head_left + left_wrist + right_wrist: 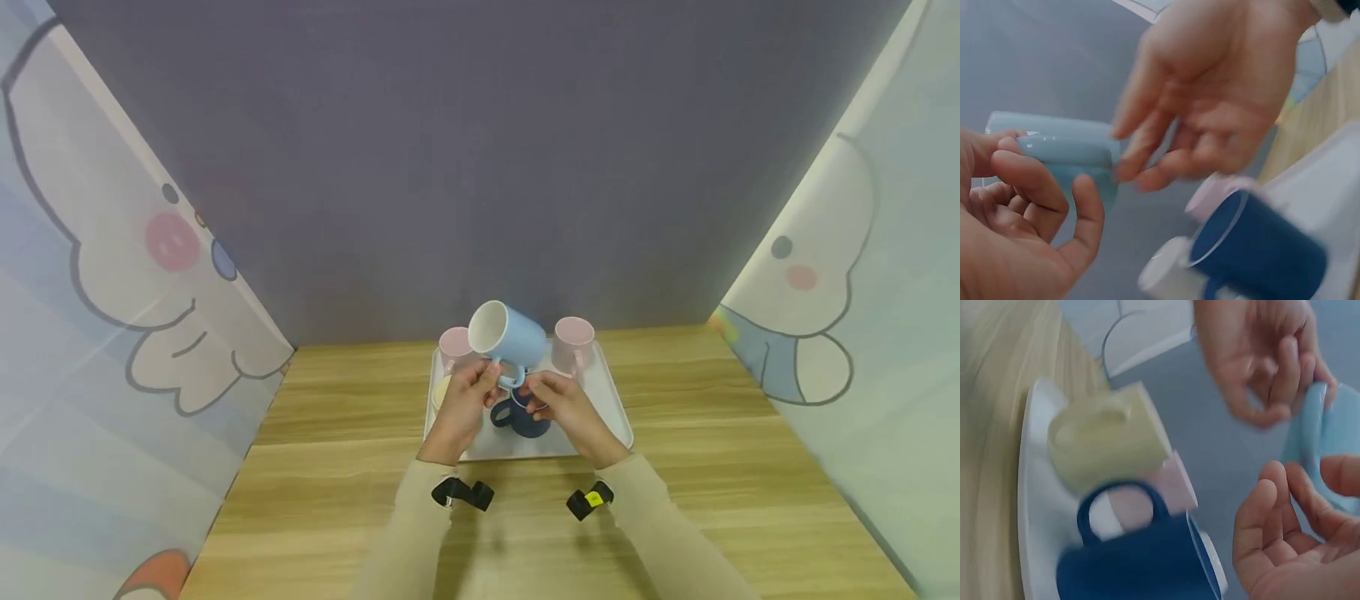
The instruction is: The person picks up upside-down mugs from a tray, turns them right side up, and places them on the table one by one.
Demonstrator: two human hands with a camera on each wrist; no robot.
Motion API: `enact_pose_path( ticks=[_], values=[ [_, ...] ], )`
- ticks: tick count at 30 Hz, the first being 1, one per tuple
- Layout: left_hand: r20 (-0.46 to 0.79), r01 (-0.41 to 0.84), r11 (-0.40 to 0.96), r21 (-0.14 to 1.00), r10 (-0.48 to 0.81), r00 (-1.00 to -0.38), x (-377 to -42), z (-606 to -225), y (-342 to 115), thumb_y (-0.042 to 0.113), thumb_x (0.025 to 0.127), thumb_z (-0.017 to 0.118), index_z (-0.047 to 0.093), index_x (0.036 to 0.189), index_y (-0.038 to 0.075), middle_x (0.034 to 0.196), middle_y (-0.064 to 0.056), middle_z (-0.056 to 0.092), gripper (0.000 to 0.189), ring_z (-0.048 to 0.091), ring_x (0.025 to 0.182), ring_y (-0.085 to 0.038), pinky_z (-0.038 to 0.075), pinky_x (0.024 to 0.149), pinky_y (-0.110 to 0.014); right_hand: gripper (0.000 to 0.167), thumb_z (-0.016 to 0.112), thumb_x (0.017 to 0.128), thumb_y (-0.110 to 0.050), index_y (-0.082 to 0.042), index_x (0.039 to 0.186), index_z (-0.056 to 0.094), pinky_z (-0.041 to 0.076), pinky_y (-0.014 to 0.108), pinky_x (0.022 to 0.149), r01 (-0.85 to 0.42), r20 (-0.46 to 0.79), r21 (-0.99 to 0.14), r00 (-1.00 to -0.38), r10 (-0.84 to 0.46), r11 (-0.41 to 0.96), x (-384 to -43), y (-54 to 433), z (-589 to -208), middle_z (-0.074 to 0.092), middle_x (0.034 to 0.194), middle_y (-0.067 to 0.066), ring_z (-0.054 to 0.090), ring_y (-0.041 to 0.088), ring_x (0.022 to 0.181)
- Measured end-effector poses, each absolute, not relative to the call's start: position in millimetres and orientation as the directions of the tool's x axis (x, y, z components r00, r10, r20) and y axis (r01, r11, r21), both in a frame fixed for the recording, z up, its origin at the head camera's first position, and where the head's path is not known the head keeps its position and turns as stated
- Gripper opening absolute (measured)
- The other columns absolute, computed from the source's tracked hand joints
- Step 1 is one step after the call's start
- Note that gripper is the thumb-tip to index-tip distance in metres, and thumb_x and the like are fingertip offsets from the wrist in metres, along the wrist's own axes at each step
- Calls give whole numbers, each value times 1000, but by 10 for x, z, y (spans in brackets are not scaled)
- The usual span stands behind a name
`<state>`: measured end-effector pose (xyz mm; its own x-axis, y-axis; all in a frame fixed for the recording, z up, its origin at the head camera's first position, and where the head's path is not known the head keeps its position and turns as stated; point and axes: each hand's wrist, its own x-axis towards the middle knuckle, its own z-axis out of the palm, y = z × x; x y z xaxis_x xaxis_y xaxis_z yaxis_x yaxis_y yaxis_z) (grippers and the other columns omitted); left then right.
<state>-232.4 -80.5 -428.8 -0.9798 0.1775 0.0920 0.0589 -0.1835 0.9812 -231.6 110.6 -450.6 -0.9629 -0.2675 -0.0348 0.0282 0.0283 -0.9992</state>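
A light blue mug point(523, 340) hangs tilted above the tray, its white-lined mouth toward the upper left. My left hand point(467, 400) pinches it by the handle point(1063, 150) near the rim. Close to the mug's base and the other end of the handle is my right hand point(561, 404), thumb and fingers bent. Blur in the left wrist view hides whether those fingers grip or only touch. Below both hands a dark blue mug point(528, 423) stands on the white tray point(611, 408). A pale yellow mug point(1110, 434) is partly covered by my left hand in the head view.
Two pink mugs stand at the tray's back, one at the left point(456, 343) and one at the right point(573, 337). The tray lies on a wood-grain table point(337, 467). A grey wall point(480, 167) rises behind, with cartoon-printed panels point(802, 292) at the sides.
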Motion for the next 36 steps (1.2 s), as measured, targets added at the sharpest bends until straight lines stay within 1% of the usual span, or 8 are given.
enact_pose_path(
  ticks=[5, 8, 10, 15, 19, 24, 29, 36],
  values=[
    [168, 162, -85, 983, 72, -983, -2323, -4164, -1003, 12, 108, 49, 57, 100, -15, 68, 5, 44, 29, 46, 65, -9, 43, 67, -19, 34, 54, 107, -19, 9, 126, 60, 55, 24, 74, -23, -12, -990, -969, -248, 139, -2310, 1235, -4615, 66, 113, 22, 63, 12, 81],
    [205, 204, -50, 978, 10, -979, -2362, -4103, -1155, 11, 108, 50, 57, 99, -17, 69, 4, 46, 30, 44, 64, -7, 45, 66, -19, 31, 55, 106, -15, 9, 125, 61, 55, 24, 73, -18, -12, -990, -979, -206, 143, -2342, 1355, -4671, 67, 109, 19, 63, 12, 79],
    [210, 211, -47, 976, -26, -977, -2381, -4064, -1261, 10, 107, 50, 57, 100, -18, 75, 1, 51, 29, 50, 68, -7, 53, 70, -21, 30, 55, 106, -13, 10, 125, 60, 55, 24, 72, -13, -12, -989, -985, -173, 147, -2375, 1443, -4698, 68, 106, 15, 64, 11, 78],
    [167, 175, -60, 983, -116, -979, -2450, -4102, -1530, 9, 108, 49, 56, 101, -17, 94, -7, 55, 27, 63, 87, -13, 62, 80, -31, 31, 54, 106, -13, 9, 127, 58, 55, 23, 72, 28, -46, -985, -994, -103, 169, -2456, 1645, -4743, 67, 99, 3, 64, 8, 77],
    [136, 145, -41, 989, -176, -975, -2509, -4259, -1750, 13, 108, 49, 56, 100, -15, 97, -8, 53, 29, 65, 85, -14, 62, 75, -26, 33, 54, 106, -14, 9, 130, 56, 54, 22, 74, 56, -70, -981, -995, -69, 185, -2498, 1790, -4778, 64, 97, -3, 63, 7, 77],
    [115, 118, 2, 993, -238, -964, -2567, -4490, -1997, 15, 109, 48, 56, 104, -17, 98, -9, 53, 33, 65, 81, -10, 62, 76, -27, 34, 53, 106, -14, 9, 131, 56, 55, 23, 76, 75, -87, -976, -995, -47, 206, -2521, 1890, -4808, 66, 102, 6, 62, 11, 80],
    [83, 74, 41, 996, -274, -958, -2631, -4697, -2120, 16, 109, 48, 57, 109, -18, 98, -10, 54, 35, 63, 77, -6, 60, 72, -21, 35, 51, 107, -15, 8, 133, 55, 55, 23, 78, 111, -120, -961, -993, -21, 252, -2511, 1946, -4843, 65, 104, 4, 62, 12, 83],
    [41, -1, 124, 992, -331, -943, -2759, -5049, -2187, 18, 109, 48, 62, 110, -13, 100, -13, 59, 34, 66, 77, -11, 62, 85, -42, 35, 51, 108, -17, 7, 133, 56, 55, 22, 77, 120, -126, -960, -992, -8, 253, -2533, 1995, -4904, 65, 113, 15, 62, 11, 84]
  ],
)
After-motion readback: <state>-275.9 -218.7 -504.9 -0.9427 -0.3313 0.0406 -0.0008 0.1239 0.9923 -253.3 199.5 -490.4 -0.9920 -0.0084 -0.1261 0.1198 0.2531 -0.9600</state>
